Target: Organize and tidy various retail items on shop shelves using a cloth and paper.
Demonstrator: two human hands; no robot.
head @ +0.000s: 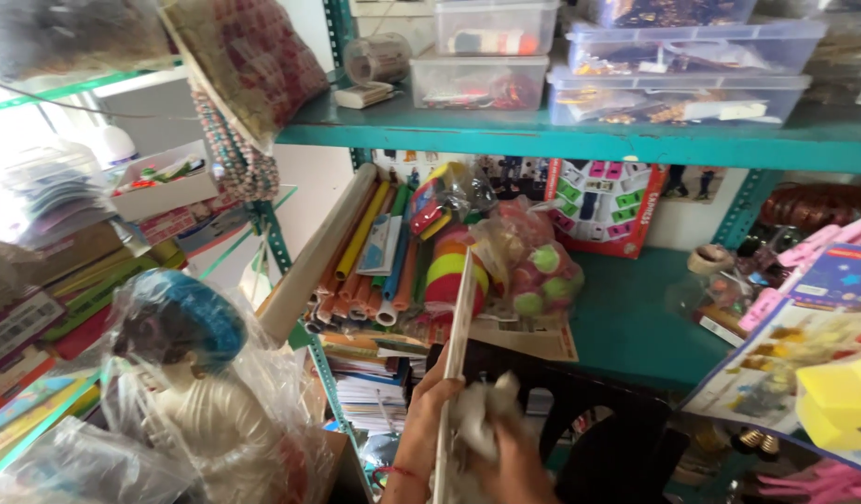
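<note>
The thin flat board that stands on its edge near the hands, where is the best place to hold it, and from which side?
Probably the lower long edge of the board, pinched across its thin faces from the left, where the left hand already holds it. It stands upright and edge-on, and the right hand presses a cloth on the other face.

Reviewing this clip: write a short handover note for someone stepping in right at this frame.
Left hand: grips the thin flat board on edge, upright, near its lower part.
Right hand: presses a crumpled whitish cloth against the board's right face.
Around: rolled coloured paper and a bag of balls on the green shelf behind; a plastic-wrapped figurine to the left.
Done: board is off the shelf, cloth is on it.
Left: cannot tell how much of the board is wiped; it is not yet set down.
</note>
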